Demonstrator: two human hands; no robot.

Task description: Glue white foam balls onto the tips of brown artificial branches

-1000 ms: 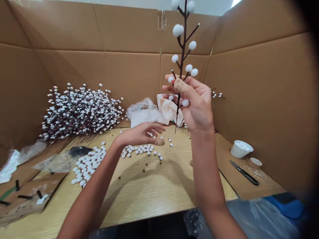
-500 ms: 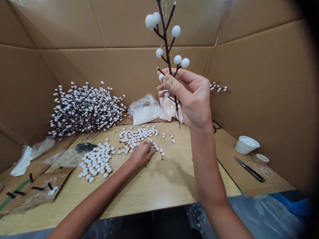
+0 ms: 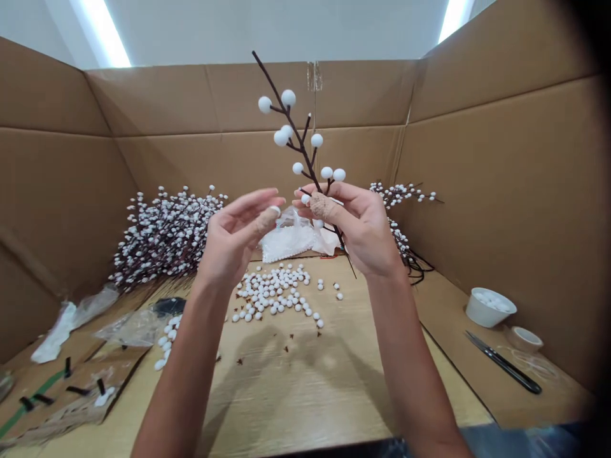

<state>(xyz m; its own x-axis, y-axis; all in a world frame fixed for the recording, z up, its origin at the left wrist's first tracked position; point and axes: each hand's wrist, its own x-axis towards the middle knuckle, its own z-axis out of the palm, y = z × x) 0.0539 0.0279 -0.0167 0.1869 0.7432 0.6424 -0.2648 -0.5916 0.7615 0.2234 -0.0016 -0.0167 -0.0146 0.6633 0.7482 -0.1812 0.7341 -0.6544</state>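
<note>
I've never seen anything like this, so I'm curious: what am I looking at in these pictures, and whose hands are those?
There's no machine here. These are a person's own two bare hands, seen from a camera worn on their head, which looks forward and down; all three pictures come from it. The right hand holds a dark branch dotted with white balls. The left hand is raised beside it, with a small white ball at its thumb tip. Below, loose white balls lie on a wooden table, with a heap of similar branches behind them and cardboard walls around. Off to the right sits a white bowl.
</note>
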